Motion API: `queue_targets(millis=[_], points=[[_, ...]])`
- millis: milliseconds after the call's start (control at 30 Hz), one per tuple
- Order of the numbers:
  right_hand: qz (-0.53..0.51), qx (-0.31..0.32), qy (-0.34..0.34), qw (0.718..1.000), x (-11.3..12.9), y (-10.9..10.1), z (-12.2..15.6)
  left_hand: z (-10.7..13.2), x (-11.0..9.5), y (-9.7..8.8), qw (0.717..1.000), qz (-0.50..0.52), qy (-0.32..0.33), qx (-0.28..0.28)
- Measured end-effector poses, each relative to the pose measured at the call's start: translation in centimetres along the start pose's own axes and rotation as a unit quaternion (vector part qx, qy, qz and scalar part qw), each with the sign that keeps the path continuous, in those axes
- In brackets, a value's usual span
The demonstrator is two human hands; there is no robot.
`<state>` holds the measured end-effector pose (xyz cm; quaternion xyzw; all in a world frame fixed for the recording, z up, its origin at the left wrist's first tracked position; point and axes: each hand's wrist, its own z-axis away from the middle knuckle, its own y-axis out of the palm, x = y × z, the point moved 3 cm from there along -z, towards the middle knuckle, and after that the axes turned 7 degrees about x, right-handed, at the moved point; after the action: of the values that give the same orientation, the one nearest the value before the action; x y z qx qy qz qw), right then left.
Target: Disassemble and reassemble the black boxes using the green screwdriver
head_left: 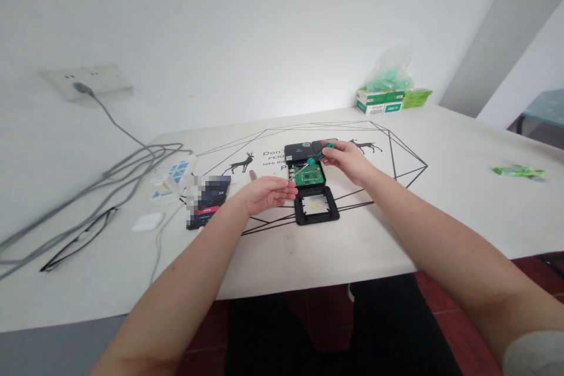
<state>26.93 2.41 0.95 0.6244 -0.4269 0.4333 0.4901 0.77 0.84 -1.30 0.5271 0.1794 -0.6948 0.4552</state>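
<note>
My right hand (346,158) grips the green handle of a screwdriver (312,161), whose thin shaft slants down to the left. My left hand (271,192) has its fingers drawn together at the screwdriver's tip; what lies between them is hidden. Beneath the shaft sits a green circuit board (314,175) in an open black case. Nearer to me lies a black square frame-like cover (299,213) with a pale inside. Just behind the board are a black box (298,151) with small labels and another dark flat piece (319,144), partly covered by my right hand.
Left of my hands lie a phone (211,202) with a lit, partly blurred screen, a white case (148,222), glasses (79,238) and grey cables (127,164). Green-and-white boxes (379,101) with a plastic bag stand at the back right. A bright green object (520,171) lies far right.
</note>
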Motion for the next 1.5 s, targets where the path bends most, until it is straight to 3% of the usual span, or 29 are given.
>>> queue_targets(millis=[133, 400, 733, 1033, 1233, 1400, 1500], points=[[-0.007, 0.012, -0.031, 0.999, -0.1, 0.3, 0.1, -0.1, 0.1, 0.0, 1.0, -0.008, 0.013, 0.016], [-0.029, -0.06, -0.011, 0.998, -0.2, 0.1, 0.0, 0.0, 0.0, 0.1, 0.999, 0.015, 0.041, 0.023], [-0.007, -0.055, -0.017, 0.998, -0.3, -0.1, -0.1, -0.2, 0.0, 0.0, 0.999, 0.007, 0.031, 0.02], [0.109, 0.025, -0.106, 0.988, 0.0, -0.7, -0.5, -0.4, 0.6, 0.4, 0.998, -0.063, 0.03, 0.002], [0.116, 0.085, -0.193, 0.971, 0.2, 0.5, 0.3, -0.4, 0.6, 0.7, 0.998, -0.05, 0.034, -0.007], [0.06, 0.092, -0.162, 0.981, 0.3, 2.0, 1.3, -0.1, 0.5, 1.2, 0.999, -0.011, 0.048, 0.007], [0.039, 0.088, -0.14, 0.985, 0.5, 2.6, 1.8, -0.2, 0.5, 1.4, 0.995, -0.063, 0.077, -0.005]])
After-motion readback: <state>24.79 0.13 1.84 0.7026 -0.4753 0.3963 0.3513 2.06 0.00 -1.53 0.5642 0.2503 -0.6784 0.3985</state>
